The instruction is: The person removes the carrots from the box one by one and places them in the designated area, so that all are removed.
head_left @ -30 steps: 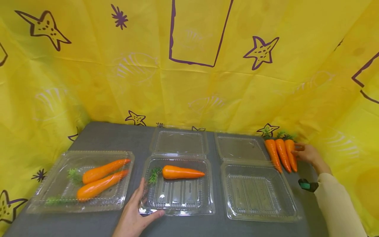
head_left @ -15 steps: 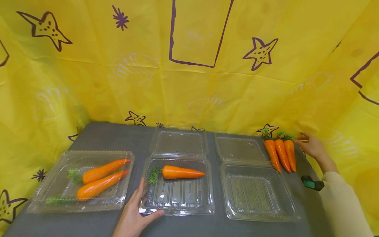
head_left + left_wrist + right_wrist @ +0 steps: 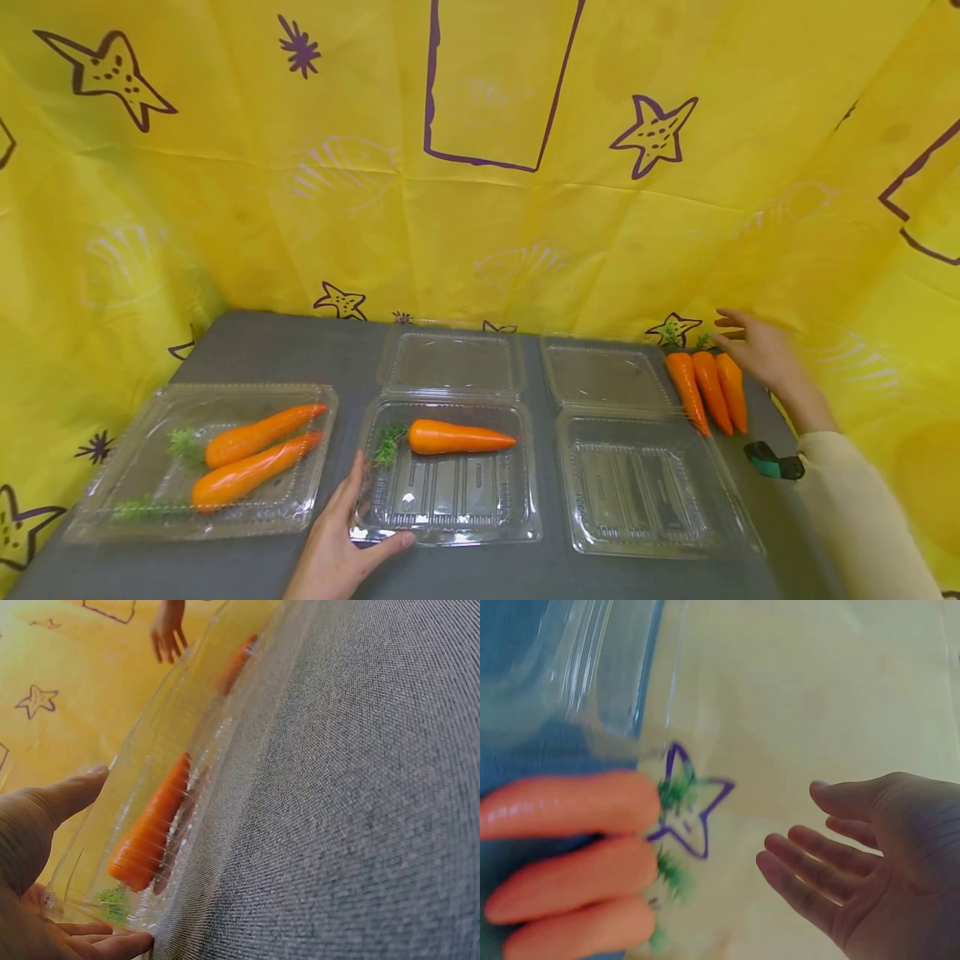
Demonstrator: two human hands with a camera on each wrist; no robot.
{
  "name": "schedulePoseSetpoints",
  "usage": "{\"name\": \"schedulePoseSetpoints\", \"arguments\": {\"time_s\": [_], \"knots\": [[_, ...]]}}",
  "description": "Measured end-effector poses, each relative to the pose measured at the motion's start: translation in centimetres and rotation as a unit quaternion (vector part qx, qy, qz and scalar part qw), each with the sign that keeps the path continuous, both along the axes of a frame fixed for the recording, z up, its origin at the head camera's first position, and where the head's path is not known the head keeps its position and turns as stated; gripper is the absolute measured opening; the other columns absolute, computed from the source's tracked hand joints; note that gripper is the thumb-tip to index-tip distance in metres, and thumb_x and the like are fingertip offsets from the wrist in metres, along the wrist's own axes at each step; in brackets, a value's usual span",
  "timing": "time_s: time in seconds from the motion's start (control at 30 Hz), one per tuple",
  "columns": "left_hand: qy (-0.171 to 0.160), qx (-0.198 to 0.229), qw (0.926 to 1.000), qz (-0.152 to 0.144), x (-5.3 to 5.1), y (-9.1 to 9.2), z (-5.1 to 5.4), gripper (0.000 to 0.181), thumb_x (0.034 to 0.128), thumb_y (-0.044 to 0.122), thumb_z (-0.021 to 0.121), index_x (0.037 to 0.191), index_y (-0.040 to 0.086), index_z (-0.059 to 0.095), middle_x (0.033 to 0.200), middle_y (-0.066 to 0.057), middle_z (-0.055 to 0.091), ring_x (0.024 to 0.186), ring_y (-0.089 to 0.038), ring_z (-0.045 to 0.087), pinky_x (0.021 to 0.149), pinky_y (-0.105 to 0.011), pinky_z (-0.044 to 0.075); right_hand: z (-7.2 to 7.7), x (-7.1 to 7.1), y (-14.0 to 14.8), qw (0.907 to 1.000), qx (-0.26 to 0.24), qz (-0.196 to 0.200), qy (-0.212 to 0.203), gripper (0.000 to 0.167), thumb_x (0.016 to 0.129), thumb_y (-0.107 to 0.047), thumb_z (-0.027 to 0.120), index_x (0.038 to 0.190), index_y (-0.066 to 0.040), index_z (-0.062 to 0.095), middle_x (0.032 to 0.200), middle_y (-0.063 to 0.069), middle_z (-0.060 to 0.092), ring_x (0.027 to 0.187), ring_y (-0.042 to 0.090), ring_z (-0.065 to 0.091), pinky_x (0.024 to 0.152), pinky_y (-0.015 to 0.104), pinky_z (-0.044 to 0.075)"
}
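Observation:
Thumb and fingers of my left hand [image 3: 337,533] are spread along the left and front edges of the middle clear container [image 3: 450,537], touching it. One carrot [image 3: 459,437] lies in its upper part, green top to the left. At the back right, my right hand [image 3: 761,350] hovers by the green tops of three carrots [image 3: 711,387] lying side by side. In the right wrist view the fingers of this hand [image 3: 855,862] are spread and hold nothing, a gap away from the carrots [image 3: 577,870].
A closed clear container [image 3: 247,527] with two carrots [image 3: 255,471] stands at the left. Right of the middle one is an open container [image 3: 652,546] with nothing inside, its lid [image 3: 607,375] laid back. A yellow patterned cloth [image 3: 480,217] hangs behind the grey table [image 3: 262,350].
My right hand has drawn back from the rightmost carrot, then moved up and left over the green tops. My left hand stays at the middle container.

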State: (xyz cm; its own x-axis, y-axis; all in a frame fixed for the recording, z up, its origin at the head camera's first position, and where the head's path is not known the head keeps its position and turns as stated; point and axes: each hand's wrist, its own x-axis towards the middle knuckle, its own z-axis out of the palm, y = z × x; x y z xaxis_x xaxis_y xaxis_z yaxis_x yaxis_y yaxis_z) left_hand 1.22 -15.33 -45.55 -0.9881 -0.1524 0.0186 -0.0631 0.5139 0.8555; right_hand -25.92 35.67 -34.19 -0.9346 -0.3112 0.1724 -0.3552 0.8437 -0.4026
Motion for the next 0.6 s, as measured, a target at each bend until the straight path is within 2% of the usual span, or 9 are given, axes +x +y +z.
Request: {"name": "schedulePoseSetpoints", "arguments": {"time_s": [0.23, 0.33, 0.6], "knots": [[0.003, -0.007, 1.0000, 0.001, -0.1, 0.1, -0.1, 0.123, 0.0664, 0.038, 0.090, 0.158, 0.012, 0.013, 0.144, -0.031, 0.041, 0.111, -0.048, 0.059, 0.094, -0.064, 0.046, 0.4, 0.8, -3.6, 0.9988, -0.017, 0.036, 0.027, 0.049, 0.097, -0.006, 0.060, 0.137, 0.016, 0.041, 0.123, 0.037, 0.056, 0.103, 0.052, 0.060, 0.074, 0.054, 0.056], [0.002, -0.005, 1.0000, 0.001, -0.1, 0.1, -0.1, 0.123, 0.0663, 0.037, 0.090, 0.158, 0.011, 0.012, 0.144, -0.032, 0.041, 0.112, -0.048, 0.059, 0.094, -0.064, 0.046, 0.5, 1.2, -4.9, 0.9978, -0.021, 0.053, 0.035, 0.049, 0.095, -0.003, 0.061, 0.136, 0.016, 0.043, 0.122, 0.037, 0.056, 0.102, 0.052, 0.061, 0.073, 0.055, 0.056], [0.009, -0.003, 1.0000, 0.001, -0.1, 0.0, -0.1, 0.122, 0.0662, 0.037, 0.090, 0.158, 0.011, 0.013, 0.143, -0.032, 0.043, 0.110, -0.048, 0.059, 0.094, -0.063, 0.046, 0.3, 2.5, -8.2, 0.9953, -0.036, 0.084, 0.033, 0.047, 0.097, -0.003, 0.058, 0.139, 0.011, 0.043, 0.124, 0.032, 0.057, 0.104, 0.048, 0.061, 0.082, 0.060, 0.053]]}}
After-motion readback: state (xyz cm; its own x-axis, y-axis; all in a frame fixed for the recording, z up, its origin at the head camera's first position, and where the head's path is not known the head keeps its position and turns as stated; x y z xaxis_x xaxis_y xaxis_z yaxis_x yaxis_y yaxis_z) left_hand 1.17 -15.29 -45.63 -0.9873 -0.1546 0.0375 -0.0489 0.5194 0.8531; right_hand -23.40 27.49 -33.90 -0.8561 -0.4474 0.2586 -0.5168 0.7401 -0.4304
